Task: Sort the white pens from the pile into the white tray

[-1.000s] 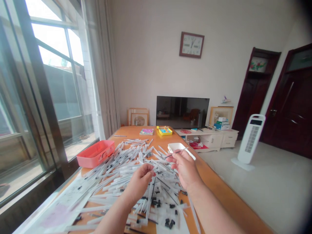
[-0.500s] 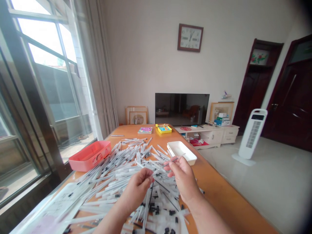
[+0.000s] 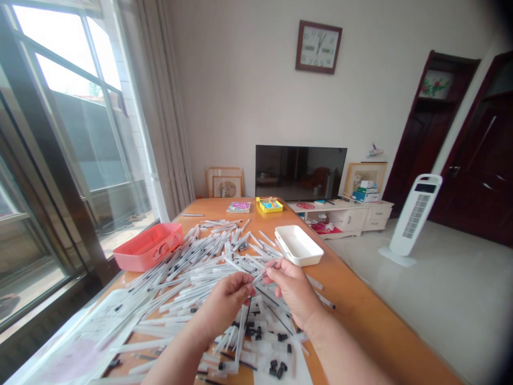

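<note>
Pinching a thin pen tube (image 3: 260, 276) in left hand (image 3: 229, 297) and right hand (image 3: 295, 293), with a narrow grip near each end, above the messy pen parts (image 3: 200, 282) on the bench (image 3: 352, 291). Probably light, stiff and slippery; best held softly near the ends.

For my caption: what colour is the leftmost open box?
The open box is coral pink, seen best in the head view.

Our left hand (image 3: 230, 299) and right hand (image 3: 292, 289) close together, fingertips pinched, both forearms reaching forward.
</note>
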`<state>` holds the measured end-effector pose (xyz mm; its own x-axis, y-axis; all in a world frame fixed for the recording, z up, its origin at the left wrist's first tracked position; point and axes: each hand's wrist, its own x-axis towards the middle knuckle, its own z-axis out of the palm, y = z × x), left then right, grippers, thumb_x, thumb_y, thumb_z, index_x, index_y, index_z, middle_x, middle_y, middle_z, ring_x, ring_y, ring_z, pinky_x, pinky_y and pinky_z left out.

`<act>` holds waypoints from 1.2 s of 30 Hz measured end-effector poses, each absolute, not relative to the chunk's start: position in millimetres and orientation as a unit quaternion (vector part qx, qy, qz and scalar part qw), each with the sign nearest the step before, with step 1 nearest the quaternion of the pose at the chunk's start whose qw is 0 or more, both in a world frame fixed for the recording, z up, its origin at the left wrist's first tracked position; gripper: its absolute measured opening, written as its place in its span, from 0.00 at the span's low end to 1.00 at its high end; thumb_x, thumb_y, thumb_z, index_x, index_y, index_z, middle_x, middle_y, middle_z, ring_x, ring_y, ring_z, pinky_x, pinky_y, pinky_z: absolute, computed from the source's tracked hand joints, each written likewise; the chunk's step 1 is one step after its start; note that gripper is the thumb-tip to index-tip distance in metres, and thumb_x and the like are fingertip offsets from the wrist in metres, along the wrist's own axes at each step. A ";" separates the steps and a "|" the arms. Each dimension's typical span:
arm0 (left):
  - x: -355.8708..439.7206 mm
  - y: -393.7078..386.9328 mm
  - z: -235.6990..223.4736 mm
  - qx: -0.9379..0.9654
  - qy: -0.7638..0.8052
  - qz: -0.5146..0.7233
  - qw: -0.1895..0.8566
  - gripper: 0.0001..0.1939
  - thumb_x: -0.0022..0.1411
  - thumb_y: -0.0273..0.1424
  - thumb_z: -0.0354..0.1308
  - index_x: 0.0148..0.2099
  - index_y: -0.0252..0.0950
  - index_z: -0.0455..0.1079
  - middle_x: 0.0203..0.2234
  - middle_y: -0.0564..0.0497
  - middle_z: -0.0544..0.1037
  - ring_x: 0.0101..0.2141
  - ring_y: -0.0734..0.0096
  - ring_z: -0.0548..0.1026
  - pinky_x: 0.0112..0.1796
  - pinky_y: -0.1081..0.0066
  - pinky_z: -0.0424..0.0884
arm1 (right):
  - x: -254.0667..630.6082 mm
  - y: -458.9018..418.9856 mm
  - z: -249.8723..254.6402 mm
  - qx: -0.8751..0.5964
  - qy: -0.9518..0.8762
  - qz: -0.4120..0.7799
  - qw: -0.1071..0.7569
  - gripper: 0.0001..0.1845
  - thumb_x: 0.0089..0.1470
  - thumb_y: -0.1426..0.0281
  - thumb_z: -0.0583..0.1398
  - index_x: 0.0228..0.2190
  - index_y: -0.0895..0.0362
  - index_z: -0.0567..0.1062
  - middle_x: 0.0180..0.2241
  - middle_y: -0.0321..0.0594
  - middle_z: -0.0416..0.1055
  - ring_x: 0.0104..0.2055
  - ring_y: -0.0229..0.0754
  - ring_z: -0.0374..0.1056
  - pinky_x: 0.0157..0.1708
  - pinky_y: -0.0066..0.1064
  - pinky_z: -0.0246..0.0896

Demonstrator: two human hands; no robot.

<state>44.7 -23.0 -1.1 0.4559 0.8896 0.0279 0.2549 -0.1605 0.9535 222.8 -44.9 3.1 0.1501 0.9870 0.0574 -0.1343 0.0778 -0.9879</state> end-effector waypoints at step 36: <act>39.5 -21.6 4.1 0.683 0.435 0.337 0.480 0.14 0.61 0.41 0.55 0.42 0.36 0.72 0.32 0.50 0.78 0.29 0.71 0.70 0.34 0.70 0.67 | 275.2 -57.2 10.9 -0.540 -0.680 0.422 0.261 0.09 0.46 0.72 0.58 0.31 0.57 0.77 0.25 0.33 0.73 0.25 0.34 0.64 0.22 0.22 0.54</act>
<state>39.5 -21.6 4.1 0.3942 0.9181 0.0417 0.2713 -0.1596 0.9492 275.2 -57.2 10.9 -0.2807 0.9545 -0.1004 0.5128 0.0607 -0.8564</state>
